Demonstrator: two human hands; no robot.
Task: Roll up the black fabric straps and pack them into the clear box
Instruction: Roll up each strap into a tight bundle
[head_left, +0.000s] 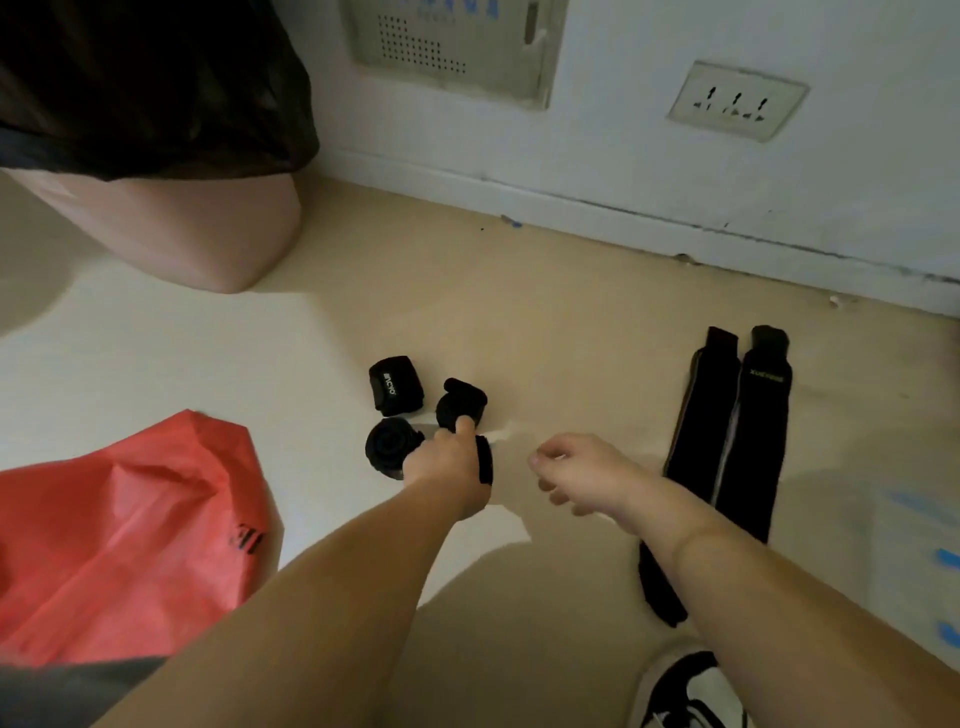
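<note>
Rolled straps (396, 385): three black rolls clustered on the floor (545, 322), mid-scene.
Flat straps (753, 431): two lying unrolled side by side, to the right.
Left hand (447, 460): fingers curled round a black strap piece (484, 460); thumb tip touching the right-hand roll.
Right hand (576, 470): between rolls and flat straps, fingers loosely bent; cannot tell whether it pinches anything.
Red bag (119, 519): near left.

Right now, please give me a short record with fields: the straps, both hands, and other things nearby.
rolled: three black fabric rolls, close together
unrolled: two long black fabric straps, flat, side by side, right of the hands
left hand: grips a black strap piece beside the rolls
right hand: loosely curled, holds nothing visible
clear box: not in view
other: red plastic bag, far left
</note>
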